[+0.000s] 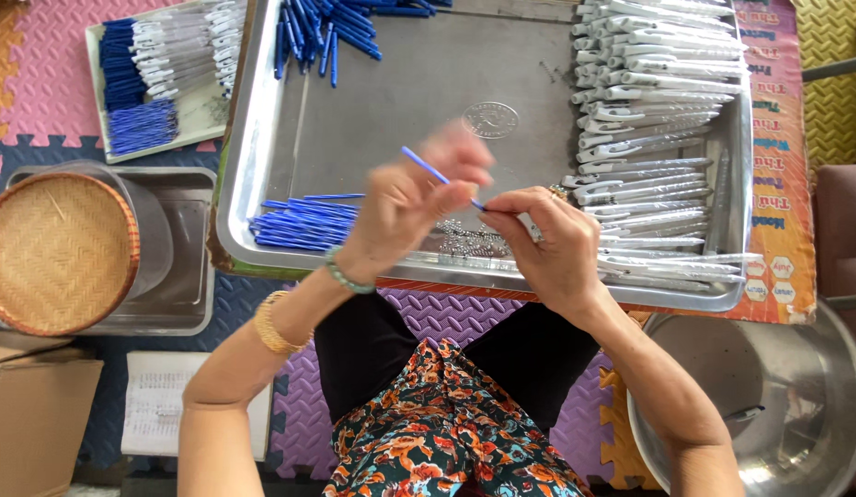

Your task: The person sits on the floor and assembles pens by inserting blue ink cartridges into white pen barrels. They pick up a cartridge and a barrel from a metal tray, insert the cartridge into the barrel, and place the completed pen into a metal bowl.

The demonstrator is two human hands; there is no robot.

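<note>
Floral-trousered knees (446, 414) sit below both hands. Her left hand (405, 207) pinches a thin blue refill (426, 166); her right hand (552, 244) grips a white pen barrel (531, 226) over the steel tray (253, 138). Refill looks light, bendy, best held mid-shaft.

Both forearms reach forward over metal tray (262, 156), near its front rim. Left hand (405, 207) raised, blurred, fingers pinched shut. Right hand (552, 244) just beside it, knuckles up, fingertips pinched. Hands almost touching at fingertips.
</note>
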